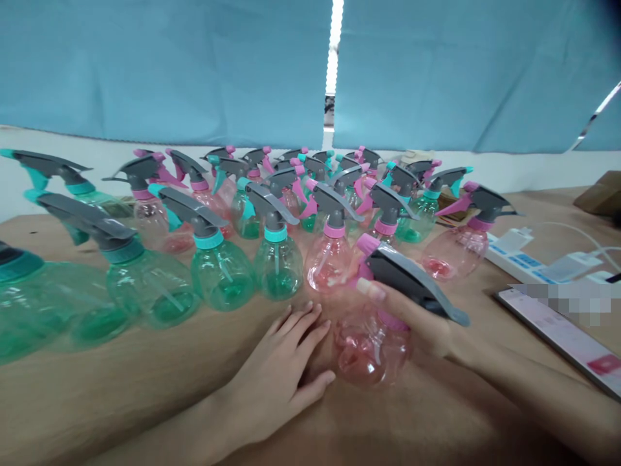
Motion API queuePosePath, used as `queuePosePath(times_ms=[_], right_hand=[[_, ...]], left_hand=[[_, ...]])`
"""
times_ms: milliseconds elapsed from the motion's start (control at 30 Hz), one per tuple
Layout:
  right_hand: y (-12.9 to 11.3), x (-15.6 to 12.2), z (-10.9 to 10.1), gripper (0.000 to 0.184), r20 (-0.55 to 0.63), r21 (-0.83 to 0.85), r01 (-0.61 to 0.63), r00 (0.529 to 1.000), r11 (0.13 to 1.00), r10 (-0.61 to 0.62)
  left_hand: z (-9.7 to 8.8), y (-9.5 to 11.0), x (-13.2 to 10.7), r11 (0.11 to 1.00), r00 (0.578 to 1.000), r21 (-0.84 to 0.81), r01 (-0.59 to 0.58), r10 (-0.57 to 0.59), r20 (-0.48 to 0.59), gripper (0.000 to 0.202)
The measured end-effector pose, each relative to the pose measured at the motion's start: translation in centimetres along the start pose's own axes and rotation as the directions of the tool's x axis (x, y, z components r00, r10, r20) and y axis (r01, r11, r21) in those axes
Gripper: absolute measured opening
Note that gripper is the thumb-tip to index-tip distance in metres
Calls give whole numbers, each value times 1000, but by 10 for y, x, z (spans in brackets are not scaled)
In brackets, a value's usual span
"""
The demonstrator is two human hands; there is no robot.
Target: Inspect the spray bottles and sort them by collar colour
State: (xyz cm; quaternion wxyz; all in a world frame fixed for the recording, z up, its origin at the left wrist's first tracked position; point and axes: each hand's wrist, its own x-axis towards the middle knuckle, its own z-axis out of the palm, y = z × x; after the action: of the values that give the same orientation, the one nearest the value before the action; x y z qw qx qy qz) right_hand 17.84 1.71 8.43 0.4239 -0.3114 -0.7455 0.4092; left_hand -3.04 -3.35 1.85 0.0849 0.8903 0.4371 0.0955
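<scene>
My right hand [427, 323] is wrapped round the grey trigger head of a pink spray bottle [371, 346] that leans toward me on the wooden table [121, 388]. A finger rests on its pink nozzle. My left hand [281, 369] lies flat on the table beside the bottle's round body, fingers stretched out, thumb close to the bottle. Behind both hands stand several pink and green spray bottles with grey triggers; the nearest are a pink one [327, 259] and a green one [277, 262].
More green bottles [145, 285] crowd the left side of the table. At the right lie a white power strip [524, 259] with cables and a flat device with a lit screen [563, 336]. A cardboard box [601, 194] sits far right. Blue curtains hang behind.
</scene>
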Motion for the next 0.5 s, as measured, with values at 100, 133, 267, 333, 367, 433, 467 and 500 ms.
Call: queuePosePath(times_ms=[100,133,267,333,367,433,467,500], right_hand=[[2,-1,-1,17,27,38,-70,997,997,69],[2,-2,-1,15,6,23,-80,997,997,80],[0,-1,-2,12,4,-9,-35,999,999,35],[-3,1,-1,16,61,4,31,998,1000,-31],[-4,2,-1,18,80,9,66,995,998,-66],[-4,3,0,22,99,-2,107,989,994,-107],[-2,2,0,22,96,-12,115,989,993,-114],[0,2,0,23,97,-25,111,989,993,-108]], left_hand=[[0,1,1,1000,1000,2,4,-4,-5,53],[0,1,1,1000,1000,1,5,-5,-7,52],[1,0,0,1000,1000,-6,10,-11,-28,54],[2,0,0,1000,999,-16,9,-10,-42,55],[3,0,-1,1000,999,-20,6,-7,-48,54],[3,0,-1,1000,999,-21,-1,0,-50,54],[3,-1,-1,1000,999,-16,-6,5,-48,54],[3,-1,0,1000,999,-9,-9,9,-42,54]])
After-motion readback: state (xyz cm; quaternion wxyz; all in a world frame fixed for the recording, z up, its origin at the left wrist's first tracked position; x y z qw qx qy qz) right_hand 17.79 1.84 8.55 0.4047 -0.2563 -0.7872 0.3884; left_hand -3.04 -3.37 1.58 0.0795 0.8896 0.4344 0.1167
